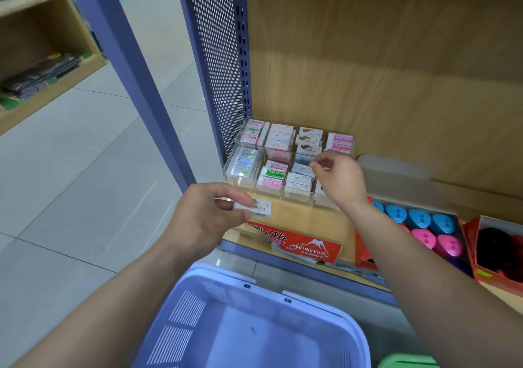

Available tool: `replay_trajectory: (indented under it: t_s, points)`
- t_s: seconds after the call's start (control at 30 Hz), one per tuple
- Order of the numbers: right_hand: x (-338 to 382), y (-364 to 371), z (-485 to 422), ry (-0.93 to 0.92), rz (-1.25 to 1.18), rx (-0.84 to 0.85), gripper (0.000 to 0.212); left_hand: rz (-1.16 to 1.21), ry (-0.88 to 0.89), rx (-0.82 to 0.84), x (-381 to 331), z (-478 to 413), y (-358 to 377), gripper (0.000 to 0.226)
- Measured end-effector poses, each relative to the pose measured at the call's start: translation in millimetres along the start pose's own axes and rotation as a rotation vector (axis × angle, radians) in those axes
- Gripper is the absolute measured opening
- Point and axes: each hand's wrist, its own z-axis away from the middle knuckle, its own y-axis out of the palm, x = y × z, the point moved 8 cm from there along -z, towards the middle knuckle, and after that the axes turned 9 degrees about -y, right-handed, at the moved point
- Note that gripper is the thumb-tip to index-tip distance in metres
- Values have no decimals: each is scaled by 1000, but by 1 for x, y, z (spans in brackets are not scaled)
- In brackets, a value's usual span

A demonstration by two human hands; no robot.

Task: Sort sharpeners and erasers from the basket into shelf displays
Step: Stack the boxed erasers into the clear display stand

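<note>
Bright even light, soft focus overall, wide-angle bending at edges.

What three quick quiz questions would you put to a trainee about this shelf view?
1. True or false: the left hand pinches a white eraser.
2. Short answer: as seen in the head view, on which side of the clear eraser display do the blue and pink sharpeners sit?
3. Pick one: the right hand is over A) the clear eraser display, B) the sharpeners, C) neither.

Key: 1 true. 2 the right side. 3 A.
</note>
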Motion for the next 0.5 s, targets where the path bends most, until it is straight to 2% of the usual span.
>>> replay_trajectory:
  t_s: [0.1,0.2,0.3,0.5]
  points:
    - [41,-14,30,0,-336,108,11,63,25,35,-8,7,5,26]
    - [85,-13,59,10,-632,315,12,126,42,55,-16,15,11,34]
    - [104,-7,75,7,-728,443,19,114,54,39,-19,18,12,37]
    - [91,5,84,139,-831,516,22,88,72,56,-17,17,19,37]
